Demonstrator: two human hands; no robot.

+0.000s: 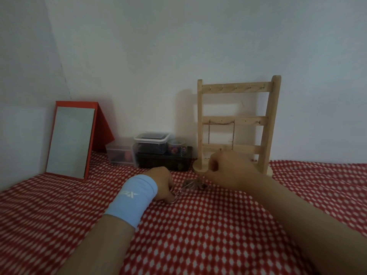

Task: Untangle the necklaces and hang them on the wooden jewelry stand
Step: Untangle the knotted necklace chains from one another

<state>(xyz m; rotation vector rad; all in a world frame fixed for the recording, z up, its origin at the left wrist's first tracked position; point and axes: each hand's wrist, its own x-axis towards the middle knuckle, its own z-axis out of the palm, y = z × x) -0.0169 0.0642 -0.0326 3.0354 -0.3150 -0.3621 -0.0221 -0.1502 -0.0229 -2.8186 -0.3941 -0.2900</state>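
You're in the untangling step. The tangle of necklaces (193, 184) lies on the red-and-white checked cloth (218, 225), between your two hands and just in front of the base of the wooden jewelry stand (270, 124).

Your left hand (161, 184), the one with the light blue wristband (132, 201), is down on the cloth. Its fingers curl over a loop of chain at the tangle's left edge, so it looks like a pinch that pins that end in place. Your right hand (228, 168) is raised just above the cloth with its fingers closed. A fine strand seems to run from it down to the tangle, so I read it as a pinch on one chain, drawing it up and away. The fingertips themselves are hidden from here.

One necklace (221, 132) already hangs from the middle rail, draped across two hooks. The top rail's hooks (236, 87) are free.

The next move calls for patience: keep the left end anchored and tease the right strand out slowly. If it catches, ease off and look for the knot instead of tugging. Once a chain comes free, it goes onto an open hook.
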